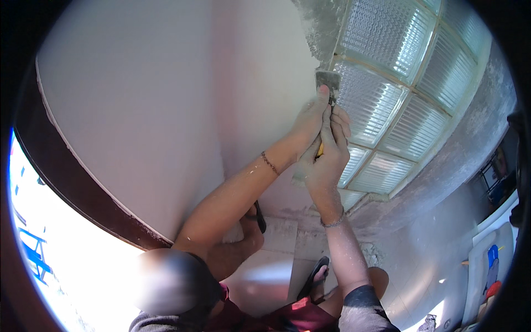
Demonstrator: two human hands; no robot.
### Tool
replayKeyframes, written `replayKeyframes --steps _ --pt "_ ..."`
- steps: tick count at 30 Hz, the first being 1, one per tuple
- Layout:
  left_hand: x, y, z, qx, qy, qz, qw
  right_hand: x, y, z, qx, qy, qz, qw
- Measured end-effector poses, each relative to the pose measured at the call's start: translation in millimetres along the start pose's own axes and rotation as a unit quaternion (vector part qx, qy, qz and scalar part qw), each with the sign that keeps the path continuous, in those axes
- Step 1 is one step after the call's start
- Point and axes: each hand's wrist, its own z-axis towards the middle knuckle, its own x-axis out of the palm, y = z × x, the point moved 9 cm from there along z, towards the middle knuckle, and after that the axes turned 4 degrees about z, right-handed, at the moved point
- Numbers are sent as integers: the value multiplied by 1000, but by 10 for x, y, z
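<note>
A putty knife [327,77] with a wide, smeared metal blade points up and away from me. Its blade lies at the border between the white wall [138,99] and the glass-block panel [370,99]. My left hand [311,124] is closed at the knife's upper part, the thumb pressed on the blade. Just below and to the right, my right hand [331,152] is wrapped around the handle, where a bit of yellow shows. Pale dust coats both hands. The rest of the handle is hidden by my fingers.
Rough grey plaster [325,27] runs above the blade beside the glass blocks. A curved grey ledge [442,160] borders the panel's right side. Dark brown trim [83,188] edges the wall at left. Several tools, one blue [493,255], lie at the lower right. My sandalled feet are on the tiled floor [276,243].
</note>
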Motion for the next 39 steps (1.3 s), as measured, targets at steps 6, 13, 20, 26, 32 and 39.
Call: replayKeyframes --steps 6,13,20,26,32,39 --pt "-8 -105 9 13 2 41 999 18 25 42 11 -6 12 1000" --pt "11 -134 31 21 7 9 1000 14 36 95 11 3 9 1000" --pt "21 -471 113 68 -7 -18 997 -37 228 436 -78 -16 -8 997" --pt "17 -390 33 31 2 -35 999 81 79 363 12 69 46 996" --pt "117 -132 -1 23 43 -8 999 -159 18 119 5 26 46 999" --pt "218 164 -72 12 33 -92 995 -292 -110 -126 17 60 34 998"
